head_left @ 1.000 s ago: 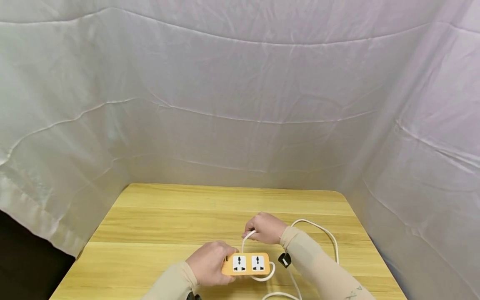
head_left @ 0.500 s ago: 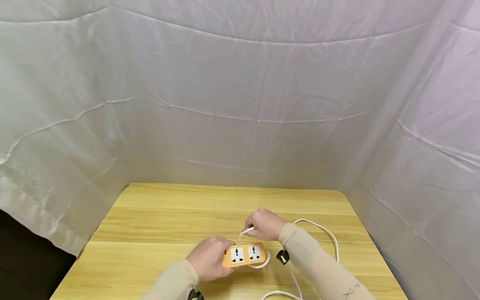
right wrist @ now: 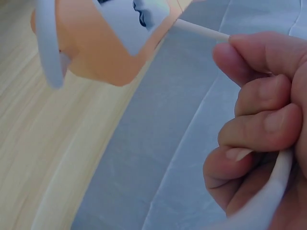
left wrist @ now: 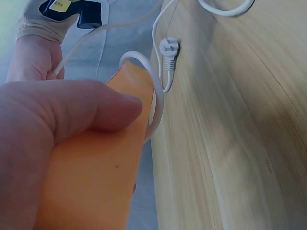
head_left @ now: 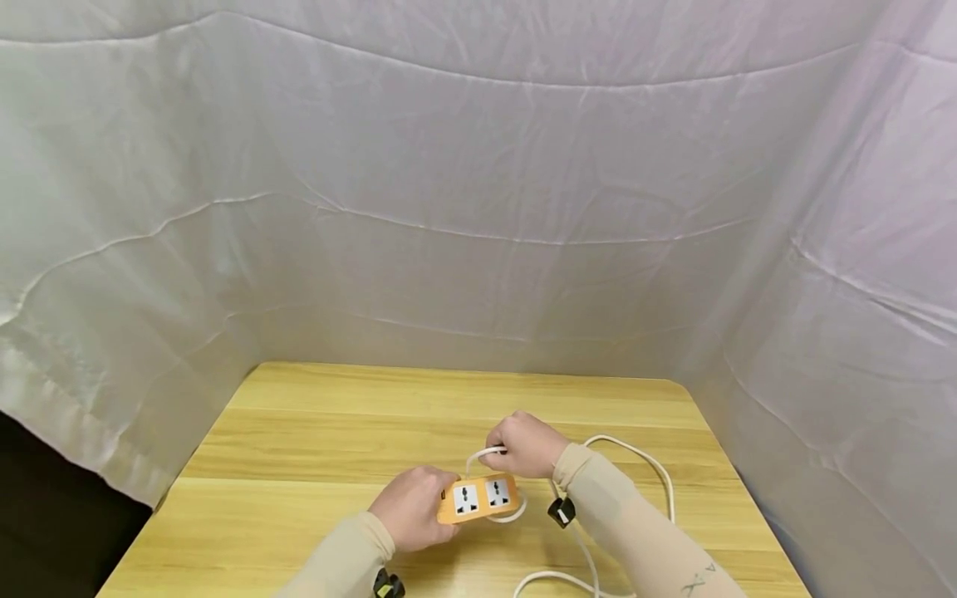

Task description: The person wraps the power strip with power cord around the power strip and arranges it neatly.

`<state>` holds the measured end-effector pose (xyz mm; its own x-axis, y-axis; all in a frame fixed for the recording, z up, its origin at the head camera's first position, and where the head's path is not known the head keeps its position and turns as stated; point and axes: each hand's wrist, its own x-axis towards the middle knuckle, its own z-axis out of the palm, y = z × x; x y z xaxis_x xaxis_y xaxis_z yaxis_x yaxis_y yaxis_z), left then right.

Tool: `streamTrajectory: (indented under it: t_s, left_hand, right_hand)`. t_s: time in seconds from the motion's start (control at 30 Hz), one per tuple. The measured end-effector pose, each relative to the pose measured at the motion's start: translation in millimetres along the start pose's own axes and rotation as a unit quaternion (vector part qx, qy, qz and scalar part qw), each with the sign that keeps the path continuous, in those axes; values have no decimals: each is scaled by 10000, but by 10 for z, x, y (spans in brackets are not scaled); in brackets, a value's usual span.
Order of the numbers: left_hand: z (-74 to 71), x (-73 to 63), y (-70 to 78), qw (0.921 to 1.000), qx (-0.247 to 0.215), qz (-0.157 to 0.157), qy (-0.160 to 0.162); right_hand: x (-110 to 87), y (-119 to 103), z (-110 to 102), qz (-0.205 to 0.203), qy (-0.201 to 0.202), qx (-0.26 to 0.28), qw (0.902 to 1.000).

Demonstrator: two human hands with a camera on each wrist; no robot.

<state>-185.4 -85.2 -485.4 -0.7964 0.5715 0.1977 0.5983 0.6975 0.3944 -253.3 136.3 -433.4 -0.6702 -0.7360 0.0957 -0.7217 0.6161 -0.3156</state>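
An orange power strip (head_left: 478, 498) with white sockets is gripped at its left end by my left hand (head_left: 415, 508). In the left wrist view the thumb (left wrist: 112, 112) lies across the strip's plain orange side (left wrist: 91, 177). My right hand (head_left: 525, 445), just beyond the strip, pinches its white cord (head_left: 480, 455) between thumb and forefinger. The other fingers curl round the cord too, and it runs out below them in the right wrist view. A loop of cord (left wrist: 156, 96) passes around the strip's far end.
More white cord (head_left: 643, 455) trails over the wooden table (head_left: 336, 432) to the right and toward the front edge. A white plug (left wrist: 169, 48) lies on the table in the left wrist view. Grey curtains (head_left: 478, 291) hang around the table.
The left hand has raised the power strip slightly and moved it left, tilting its right end upward. The right hand has shifted slightly away from the front edge, still holding the cord.
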Motion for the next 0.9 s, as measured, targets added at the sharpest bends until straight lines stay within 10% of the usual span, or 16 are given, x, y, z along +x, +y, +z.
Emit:
streamTrajectory:
  t_s: [0.9]
  left_hand:
    - [-10, 48, -95, 9970, -571, -459, 267]
  right_hand:
    - [45, -112, -94, -106, 338, 184, 9992]
